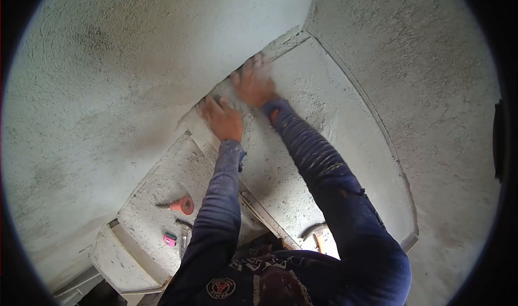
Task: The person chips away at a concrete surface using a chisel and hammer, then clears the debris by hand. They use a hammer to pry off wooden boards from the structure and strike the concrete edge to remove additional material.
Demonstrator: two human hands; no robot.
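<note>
Both of my hands rest at the wall-side edge of a wide, wedge-shaped grey step point(345, 139), dusted with plaster-like grit. My left hand point(224, 121) has its fingers apart, pointing toward the wall, and nothing shows in it. Farther along the same edge, my right hand point(254, 84) lies with stretched fingers, somewhat smeared by motion. No held object is visible there either. A dark, narrow gap runs between the step and the rough wall point(135, 52) beside my fingertips. Whether the fingertips press into that gap cannot be made out.
On the lower step point(162, 182) at left lie a red spool-like reel point(182, 204), a small pink and green item point(170, 239) and a hammer-like tool point(184, 224). A curved-head tool point(318, 235) lies close to my body. Another rough wall point(410, 63) bounds the right side.
</note>
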